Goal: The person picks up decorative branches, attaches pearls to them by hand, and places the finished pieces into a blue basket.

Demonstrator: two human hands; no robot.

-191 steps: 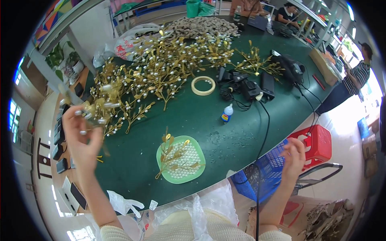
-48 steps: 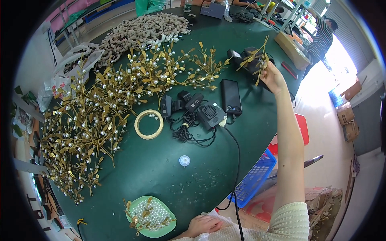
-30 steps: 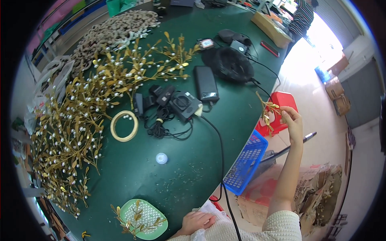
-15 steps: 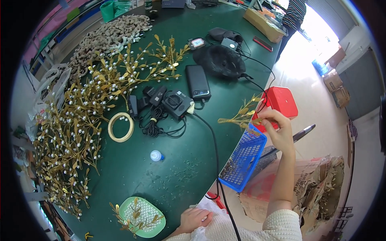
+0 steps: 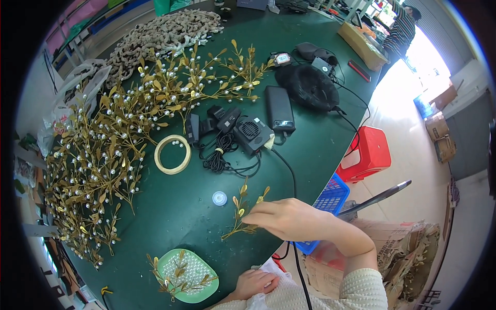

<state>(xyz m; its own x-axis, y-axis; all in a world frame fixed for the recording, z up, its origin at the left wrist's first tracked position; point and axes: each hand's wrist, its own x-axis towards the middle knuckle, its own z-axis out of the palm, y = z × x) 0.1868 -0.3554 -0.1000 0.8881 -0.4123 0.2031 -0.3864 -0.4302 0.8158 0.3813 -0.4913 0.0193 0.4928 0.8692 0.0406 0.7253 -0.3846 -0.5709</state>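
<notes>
Over the table's front part, my right hand [image 5: 281, 217] is closed with its fingertips on a gold leaf sprig [image 5: 240, 209]. Bare forked stems of the sprig reach toward the table's near side. My left hand [image 5: 254, 284] lies curled at the table edge beside white crumpled material [image 5: 274, 269]; the inside of its fingers is hidden. Left of it stands a green tray [image 5: 199, 295] with white pearl beads [image 5: 178, 263]. Another gold sprig [image 5: 178, 284] lies across this tray. A small bottle [image 5: 219, 198] with a pale cap stands just beyond the right hand.
Gold branches with pearls [image 5: 119, 134] cover the table's left side. A tape roll [image 5: 158, 155], black devices [image 5: 250, 135] and a power bank [image 5: 279, 106] lie mid-table. Beyond the right edge are a blue basket [image 5: 333, 194], a red stool [image 5: 374, 150] and cardboard [image 5: 372, 237]. A person [image 5: 400, 33] stands far right.
My right hand has brought the gold sprig from above the blue basket leftward and nearer, over the table. The left hand stays curled at the edge. The view has shifted slightly.
</notes>
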